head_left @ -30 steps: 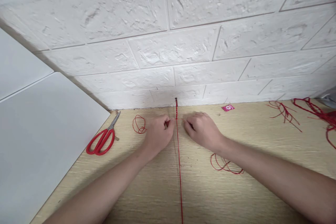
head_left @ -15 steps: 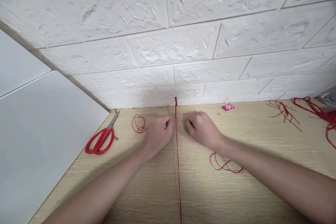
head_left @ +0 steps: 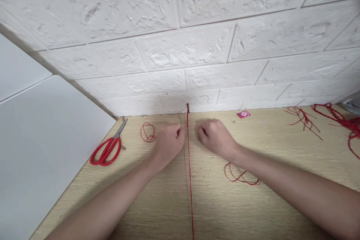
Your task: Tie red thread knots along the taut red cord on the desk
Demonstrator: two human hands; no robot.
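Observation:
A red knotted cord point(head_left: 187, 117) hangs from a small dark hook point(head_left: 187, 104) low on the wall. From its lower end a taut red core string point(head_left: 190, 180) runs toward me between my hands. My left hand point(head_left: 170, 138) is closed in a fist just left of the cord, gripping a thin red thread whose loose loops point(head_left: 147, 132) lie beyond it. On the other side, my right hand point(head_left: 215, 137) is also closed, on the thread point(head_left: 192, 126) stretched sideways from the cord. More loops of red thread point(head_left: 242, 175) lie below my right wrist.
Red-handled scissors point(head_left: 107, 151) lie at the left beside a white panel point(head_left: 56, 138). A small pink packet point(head_left: 243, 114) is near the white brick-patterned wall point(head_left: 157, 52). Red thread scraps point(head_left: 303, 120) and a bundle of red cord point(head_left: 343, 120) lie at the far right.
Both hands hold nearly the same closed pose beside the cord. The whole view has shifted very slightly; nothing has been let go.

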